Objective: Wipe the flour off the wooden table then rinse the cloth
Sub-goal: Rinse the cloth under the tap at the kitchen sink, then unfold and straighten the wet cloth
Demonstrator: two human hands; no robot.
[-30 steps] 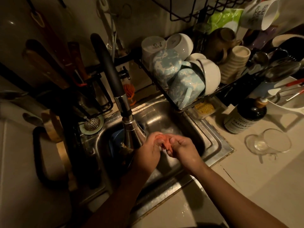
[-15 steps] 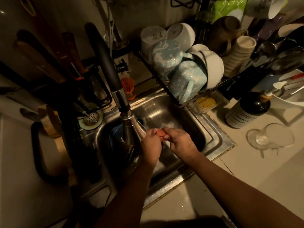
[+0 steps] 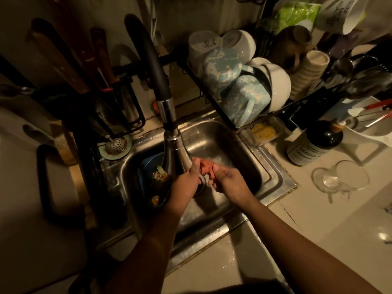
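Dim steel sink (image 3: 273, 177) fills mid-frame; under the faucet (image 3: 169, 132) I see my left hand (image 3: 186, 185) and right hand (image 3: 229, 183) both gripping the orange cloth (image 3: 205, 167).

Orange cloth (image 3: 205, 167), bunched, wet, held over sink

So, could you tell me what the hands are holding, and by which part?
The orange cloth, bunched up: the left hand grips its left end, the right hand its right end.
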